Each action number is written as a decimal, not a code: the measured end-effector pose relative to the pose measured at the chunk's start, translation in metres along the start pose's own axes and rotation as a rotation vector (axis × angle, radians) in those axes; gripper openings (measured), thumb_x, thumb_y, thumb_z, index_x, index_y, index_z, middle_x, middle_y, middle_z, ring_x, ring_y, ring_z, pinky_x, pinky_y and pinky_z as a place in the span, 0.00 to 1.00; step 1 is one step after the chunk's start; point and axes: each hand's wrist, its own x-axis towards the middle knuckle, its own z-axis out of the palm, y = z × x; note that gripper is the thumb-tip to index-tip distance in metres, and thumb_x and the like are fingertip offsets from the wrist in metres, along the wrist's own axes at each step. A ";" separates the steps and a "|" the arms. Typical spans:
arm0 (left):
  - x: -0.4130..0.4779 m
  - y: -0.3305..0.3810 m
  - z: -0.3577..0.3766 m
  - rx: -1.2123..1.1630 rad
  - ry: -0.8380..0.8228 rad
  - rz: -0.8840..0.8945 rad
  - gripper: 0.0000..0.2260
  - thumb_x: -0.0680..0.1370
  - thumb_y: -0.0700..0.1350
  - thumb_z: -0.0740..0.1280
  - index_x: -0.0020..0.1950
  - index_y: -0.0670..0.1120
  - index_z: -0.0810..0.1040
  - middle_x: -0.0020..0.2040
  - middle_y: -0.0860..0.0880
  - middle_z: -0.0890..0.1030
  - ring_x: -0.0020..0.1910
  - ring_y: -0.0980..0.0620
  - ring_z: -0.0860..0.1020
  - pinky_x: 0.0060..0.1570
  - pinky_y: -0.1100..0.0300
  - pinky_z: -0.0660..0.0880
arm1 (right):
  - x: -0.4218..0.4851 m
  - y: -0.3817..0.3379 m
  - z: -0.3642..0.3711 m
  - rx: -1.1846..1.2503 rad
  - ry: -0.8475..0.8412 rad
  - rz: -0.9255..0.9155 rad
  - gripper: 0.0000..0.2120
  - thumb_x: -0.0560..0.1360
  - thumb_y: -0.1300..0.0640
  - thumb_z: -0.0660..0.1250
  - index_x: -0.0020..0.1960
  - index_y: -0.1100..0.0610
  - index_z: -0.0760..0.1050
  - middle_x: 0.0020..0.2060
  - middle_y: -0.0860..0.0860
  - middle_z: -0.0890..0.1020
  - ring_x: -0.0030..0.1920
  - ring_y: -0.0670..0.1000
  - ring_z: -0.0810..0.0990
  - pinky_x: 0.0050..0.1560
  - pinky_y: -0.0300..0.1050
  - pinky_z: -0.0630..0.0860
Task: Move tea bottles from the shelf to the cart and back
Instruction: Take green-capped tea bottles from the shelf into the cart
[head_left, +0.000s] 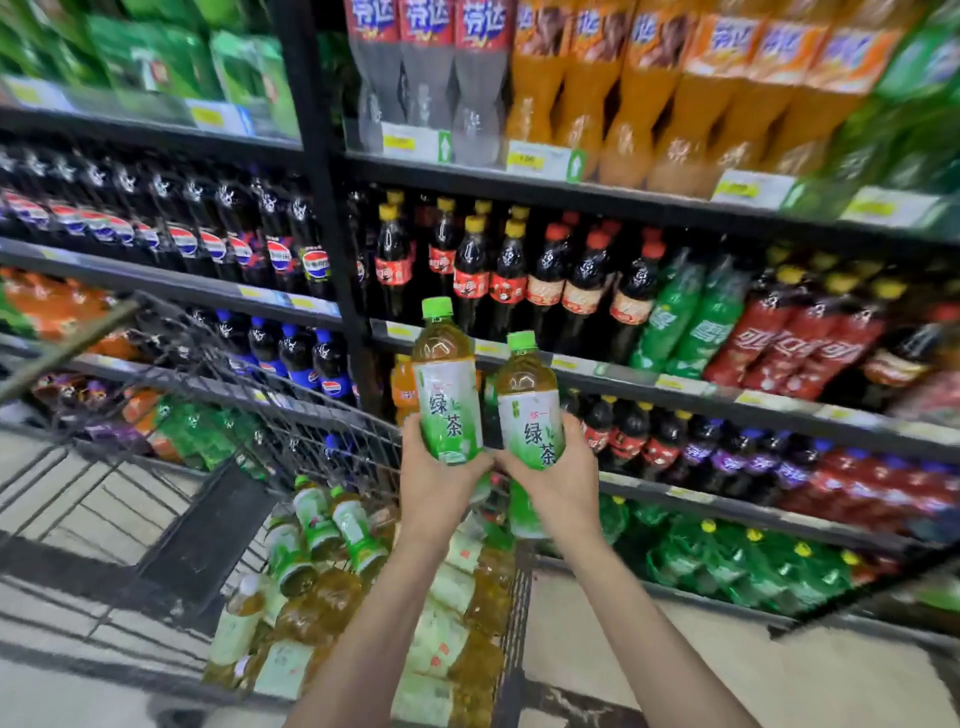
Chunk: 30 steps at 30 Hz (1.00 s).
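Note:
Two green tea bottles with green caps and white-green labels are held upright, side by side, above the cart. My left hand (434, 480) grips the base of the left bottle (447, 387). My right hand (563, 480) grips the base of the right bottle (530, 405). Below them the wire shopping cart (249, 410) holds several more tea bottles (332, 571), lying in a pile. The shelf (675, 387) with soft drinks stands just behind the held bottles.
Shelves of cola, orange soda and green soda bottles (680, 322) fill the view ahead and to the right. A black upright post (322, 208) divides the shelving. The cart's dark child seat flap (208, 525) lies at its left. Tiled floor (779, 675) shows at the lower right.

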 end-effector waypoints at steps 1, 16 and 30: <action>-0.001 0.009 -0.001 0.003 -0.028 0.034 0.28 0.67 0.39 0.81 0.60 0.51 0.71 0.49 0.52 0.82 0.45 0.59 0.82 0.45 0.63 0.78 | -0.003 -0.009 -0.006 0.000 0.035 -0.010 0.30 0.64 0.55 0.83 0.60 0.49 0.73 0.47 0.42 0.81 0.46 0.38 0.80 0.42 0.33 0.74; -0.059 0.153 0.030 -0.002 -0.279 0.532 0.28 0.69 0.51 0.79 0.64 0.54 0.70 0.52 0.62 0.78 0.49 0.67 0.78 0.51 0.65 0.75 | -0.065 -0.141 -0.123 -0.007 0.507 -0.238 0.29 0.68 0.53 0.80 0.63 0.52 0.69 0.50 0.39 0.76 0.51 0.40 0.78 0.43 0.21 0.68; -0.156 0.230 0.115 -0.092 -0.434 0.690 0.31 0.67 0.53 0.80 0.65 0.55 0.70 0.54 0.61 0.80 0.53 0.60 0.80 0.56 0.55 0.76 | -0.119 -0.184 -0.274 -0.084 0.752 -0.382 0.30 0.68 0.53 0.80 0.65 0.54 0.71 0.50 0.42 0.80 0.48 0.32 0.77 0.46 0.30 0.74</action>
